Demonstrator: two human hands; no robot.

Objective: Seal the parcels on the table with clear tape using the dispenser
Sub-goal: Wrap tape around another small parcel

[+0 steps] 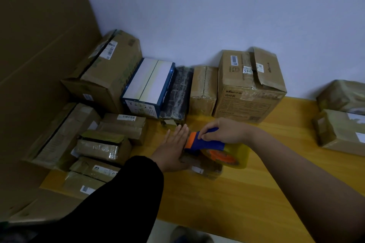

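A small brown parcel (205, 169) lies on the yellow wooden table (227, 199), mostly hidden under the hands. My left hand (173, 148) lies flat on its left part, fingers straight and pointing away from me. My right hand (223, 131) grips the blue and orange handle of the tape dispenser (205, 145). The dispenser rests on top of the parcel, and its clear tape roll (235, 157) with an orange core sits to the right.
Several taped cardboard boxes (106, 144) are piled at the left. A row of boxes, one blue and white (150, 87) and a large brown one (248, 87), stands against the wall. More parcels (339, 128) lie at the right. A big cardboard sheet (39, 65) leans at far left.
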